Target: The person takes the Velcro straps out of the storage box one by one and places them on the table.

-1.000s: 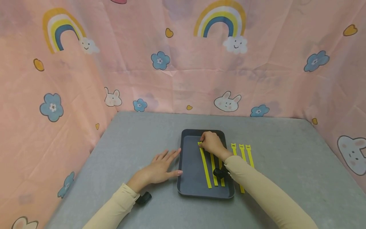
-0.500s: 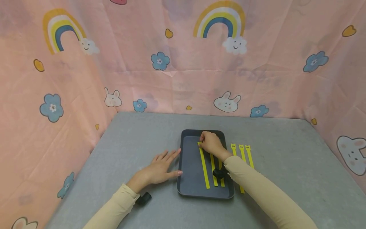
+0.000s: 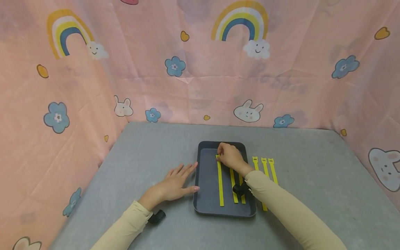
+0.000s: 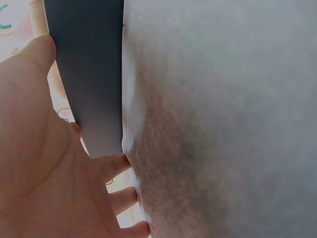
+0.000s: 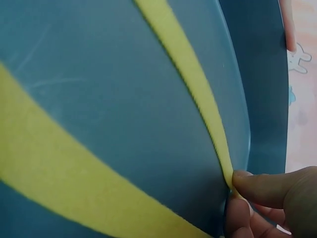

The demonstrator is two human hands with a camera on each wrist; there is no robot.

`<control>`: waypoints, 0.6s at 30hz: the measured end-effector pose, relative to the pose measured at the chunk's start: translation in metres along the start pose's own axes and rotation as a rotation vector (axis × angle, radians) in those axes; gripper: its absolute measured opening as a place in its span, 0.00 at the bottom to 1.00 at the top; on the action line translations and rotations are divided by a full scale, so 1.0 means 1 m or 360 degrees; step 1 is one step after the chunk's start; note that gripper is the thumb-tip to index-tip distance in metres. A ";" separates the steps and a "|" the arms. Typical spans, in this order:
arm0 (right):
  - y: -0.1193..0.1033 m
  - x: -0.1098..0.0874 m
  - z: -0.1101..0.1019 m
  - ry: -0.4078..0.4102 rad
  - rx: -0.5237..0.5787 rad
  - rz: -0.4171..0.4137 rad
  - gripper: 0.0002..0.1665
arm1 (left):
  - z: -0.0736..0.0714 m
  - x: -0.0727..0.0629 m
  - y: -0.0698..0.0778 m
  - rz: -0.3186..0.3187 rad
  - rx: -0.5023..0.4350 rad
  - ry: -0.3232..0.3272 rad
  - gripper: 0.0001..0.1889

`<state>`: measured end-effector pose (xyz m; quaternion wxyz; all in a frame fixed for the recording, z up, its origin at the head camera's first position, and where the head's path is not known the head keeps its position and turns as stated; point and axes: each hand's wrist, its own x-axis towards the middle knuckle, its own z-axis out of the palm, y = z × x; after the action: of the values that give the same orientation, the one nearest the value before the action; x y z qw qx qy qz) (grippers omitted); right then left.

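Note:
A dark grey tray (image 3: 207,189) lies on the table. My right hand (image 3: 232,158) reaches over it and pinches the slotted top end of a yellow cable tie (image 3: 220,185) between thumb and fingers. The right wrist view shows that pinch on the yellow cable tie (image 5: 190,69) close up. Two more yellow ties (image 3: 233,187) lie in the tray to its right, partly hidden by the hand and wrist. At the tray's left side, my left hand (image 3: 170,185) has its fingers spread, with thumb and fingertips touching the rim; the left wrist view shows the thumb against the tray wall (image 4: 89,74).
To the right of the tray, three yellow ties (image 3: 273,170) lie side by side on the grey table (image 3: 318,187), partly under the right sleeve (image 3: 281,205). A pink patterned cloth (image 3: 200,90) hangs around the back and sides.
The lower end of the pinched cable tie has swung left, so the tie now lies nearly straight along the tray. Its top end and both hands have hardly moved.

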<state>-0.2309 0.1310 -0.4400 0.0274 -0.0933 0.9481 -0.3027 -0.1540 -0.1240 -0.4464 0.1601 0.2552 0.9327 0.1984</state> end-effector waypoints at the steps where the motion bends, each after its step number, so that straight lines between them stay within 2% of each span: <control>1: 0.000 0.000 0.000 -0.0002 0.0002 -0.0007 0.09 | 0.000 0.000 0.000 -0.0001 0.0000 0.0000 0.45; 10: 0.004 0.001 0.003 -0.0008 0.0044 -0.0062 0.10 | 0.000 0.000 0.001 -0.0011 -0.0006 -0.0001 0.45; 18: 0.008 0.000 0.004 -0.0016 0.0166 -0.0058 0.09 | -0.001 0.000 0.001 -0.0011 -0.0011 -0.0011 0.45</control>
<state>-0.2316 0.1346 -0.4479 0.0313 -0.1106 0.9291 -0.3516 -0.1542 -0.1232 -0.4449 0.1648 0.2521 0.9323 0.2002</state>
